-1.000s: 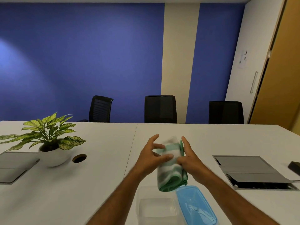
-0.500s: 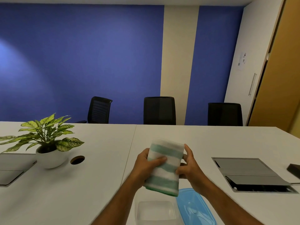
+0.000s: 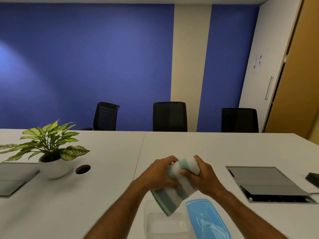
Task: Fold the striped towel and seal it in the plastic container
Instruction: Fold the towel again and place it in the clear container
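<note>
Both hands, left (image 3: 159, 175) and right (image 3: 201, 176), grip a folded striped towel (image 3: 174, 192) tilted above a clear container (image 3: 165, 225), beside a blue lid (image 3: 207, 219) on the tabletop (image 3: 103, 195).

The person's left hand (image 3: 159, 175) and right hand (image 3: 200, 176) were bare. Both arms were bare too, with no sleeves, rings or watch showing.

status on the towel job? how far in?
Done: the green-and-white striped towel is folded into a compact bundle. In hand: left hand and right hand both grip it, tilted above the clear plastic container. Left: put it inside, then press on the blue plastic lid, which lies beside the container.
</note>
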A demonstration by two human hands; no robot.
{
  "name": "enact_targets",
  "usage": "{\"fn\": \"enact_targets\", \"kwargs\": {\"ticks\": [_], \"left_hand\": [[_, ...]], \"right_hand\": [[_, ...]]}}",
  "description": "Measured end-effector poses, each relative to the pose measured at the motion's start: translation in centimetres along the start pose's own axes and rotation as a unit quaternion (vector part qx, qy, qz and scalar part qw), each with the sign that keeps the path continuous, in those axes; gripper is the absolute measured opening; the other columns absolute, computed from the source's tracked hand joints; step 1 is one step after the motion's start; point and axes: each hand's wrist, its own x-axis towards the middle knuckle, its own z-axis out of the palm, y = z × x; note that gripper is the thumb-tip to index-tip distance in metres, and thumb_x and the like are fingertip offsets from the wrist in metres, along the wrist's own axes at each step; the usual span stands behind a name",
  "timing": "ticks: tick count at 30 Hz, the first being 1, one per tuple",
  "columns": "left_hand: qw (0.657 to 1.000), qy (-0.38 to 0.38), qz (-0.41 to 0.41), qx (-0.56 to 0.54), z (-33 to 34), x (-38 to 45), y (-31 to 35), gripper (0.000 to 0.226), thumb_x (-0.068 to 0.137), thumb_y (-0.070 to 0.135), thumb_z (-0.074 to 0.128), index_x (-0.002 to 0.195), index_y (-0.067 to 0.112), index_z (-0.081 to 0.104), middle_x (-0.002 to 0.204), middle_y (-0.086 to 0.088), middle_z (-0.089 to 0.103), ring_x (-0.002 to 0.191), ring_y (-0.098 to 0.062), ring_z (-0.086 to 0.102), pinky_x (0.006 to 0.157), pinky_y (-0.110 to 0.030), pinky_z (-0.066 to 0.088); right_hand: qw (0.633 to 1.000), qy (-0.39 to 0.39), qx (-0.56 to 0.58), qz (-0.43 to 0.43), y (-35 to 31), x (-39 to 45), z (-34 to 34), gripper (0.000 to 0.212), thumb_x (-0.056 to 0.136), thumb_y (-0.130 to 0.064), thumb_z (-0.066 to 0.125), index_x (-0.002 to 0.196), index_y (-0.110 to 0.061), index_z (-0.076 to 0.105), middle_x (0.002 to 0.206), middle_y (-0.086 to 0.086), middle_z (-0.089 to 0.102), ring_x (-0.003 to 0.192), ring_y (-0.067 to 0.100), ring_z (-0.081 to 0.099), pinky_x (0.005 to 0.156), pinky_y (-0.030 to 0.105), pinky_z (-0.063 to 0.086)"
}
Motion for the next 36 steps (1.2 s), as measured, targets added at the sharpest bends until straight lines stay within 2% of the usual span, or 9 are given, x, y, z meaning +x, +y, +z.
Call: {"fn": "enact_targets", "kwargs": {"ticks": [4, 8, 13, 17, 20, 22, 24, 27, 36], "left_hand": [[0.998, -0.05, -0.018, 0.016, -1.3, -0.6, -1.5, 0.064, 0.059, 0.04, 0.09, 0.112, 0.039, 0.053, 0.106, 0.016, 0.061, 0.09, -0.008, 0.059, 0.071, -0.016, 0.046], [0.984, -0.017, -0.049, -0.171, -2.7, -1.5, -3.0, 0.063, 0.055, 0.021, 0.094, 0.105, 0.031, 0.057, 0.098, 0.006, 0.064, 0.083, -0.012, 0.065, 0.059, -0.015, 0.052], [0.87, 0.108, -0.131, -0.463, -2.1, -2.4, -4.1, 0.058, 0.074, 0.003, 0.082, 0.11, 0.022, 0.041, 0.116, -0.016, 0.063, 0.097, -0.029, 0.067, 0.064, -0.031, 0.058], [0.809, 0.172, -0.131, -0.546, -1.0, -2.9, -5.0, 0.032, 0.082, -0.001, 0.073, 0.083, 0.017, 0.047, 0.097, -0.013, 0.07, 0.08, -0.026, 0.071, 0.054, -0.034, 0.056], [0.808, 0.196, -0.126, -0.541, -0.1, -3.0, -5.4, 0.029, 0.084, -0.003, 0.071, 0.063, 0.015, 0.06, 0.086, -0.009, 0.07, 0.084, -0.027, 0.069, 0.054, -0.035, 0.056], [0.817, 0.197, -0.129, -0.527, 0.3, -3.0, -5.4, 0.021, 0.084, -0.003, 0.07, 0.07, 0.012, 0.074, 0.093, -0.006, 0.074, 0.09, -0.027, 0.07, 0.058, -0.036, 0.057], [0.838, 0.174, -0.129, -0.5, 0.5, -3.2, -5.5, 0.022, 0.081, -0.001, 0.075, 0.09, 0.018, 0.08, 0.106, -0.002, 0.074, 0.09, -0.024, 0.072, 0.06, -0.035, 0.058], [0.88, 0.099, -0.138, -0.443, 0.6, -3.6, -6.2, 0.055, 0.07, -0.004, 0.083, 0.114, 0.028, 0.072, 0.112, -0.01, 0.069, 0.084, -0.024, 0.071, 0.06, -0.033, 0.058], [0.909, -0.016, -0.208, -0.361, 4.1, -4.0, -9.9, 0.073, 0.069, -0.007, 0.08, 0.127, 0.031, 0.057, 0.121, -0.01, 0.057, 0.104, -0.029, 0.063, 0.071, -0.036, 0.062]], "right_hand": [[0.999, 0.025, 0.023, 0.016, 0.4, -0.4, -0.2, 0.038, 0.076, -0.044, 0.074, 0.088, -0.016, 0.052, 0.083, 0.008, 0.065, 0.079, 0.035, 0.06, 0.07, 0.051, 0.052], [0.992, 0.073, 0.087, 0.057, 0.7, -0.6, -0.2, 0.032, 0.075, -0.042, 0.077, 0.087, -0.019, 0.058, 0.086, 0.005, 0.068, 0.082, 0.03, 0.063, 0.072, 0.049, 0.054], [0.944, 0.031, 0.281, 0.17, 1.4, -0.3, -0.6, 0.049, 0.072, -0.02, 0.08, 0.113, -0.021, 0.055, 0.1, 0.006, 0.072, 0.089, 0.027, 0.068, 0.065, 0.038, 0.057], [0.925, 0.02, 0.322, 0.201, 2.0, -0.1, -0.9, 0.038, 0.067, -0.004, 0.071, 0.096, -0.015, 0.048, 0.094, 0.006, 0.066, 0.074, 0.021, 0.064, 0.046, 0.029, 0.05], [0.926, 0.033, 0.326, 0.187, 2.8, 0.0, -0.4, 0.027, 0.08, 0.004, 0.07, 0.069, -0.016, 0.056, 0.089, 0.002, 0.068, 0.077, 0.022, 0.066, 0.046, 0.03, 0.049], [0.932, 0.033, 0.307, 0.192, 3.2, -0.1, -0.1, 0.025, 0.083, 0.004, 0.068, 0.065, -0.013, 0.069, 0.097, 0.002, 0.073, 0.085, 0.025, 0.068, 0.051, 0.033, 0.051], [0.94, 0.007, 0.277, 0.199, 3.7, -0.1, 0.1, 0.02, 0.087, 0.0, 0.066, 0.083, -0.016, 0.078, 0.11, 0.0, 0.073, 0.089, 0.021, 0.07, 0.059, 0.038, 0.056], [0.939, -0.068, 0.274, 0.199, 5.1, -0.1, 0.1, 0.038, 0.088, 0.004, 0.063, 0.11, -0.026, 0.073, 0.122, -0.003, 0.066, 0.093, 0.02, 0.071, 0.073, 0.045, 0.06], [0.929, -0.175, 0.192, 0.262, 9.9, -1.4, 3.1, 0.074, 0.08, 0.007, 0.066, 0.131, -0.045, 0.052, 0.129, -0.001, 0.05, 0.104, 0.03, 0.065, 0.072, 0.045, 0.062]]}}
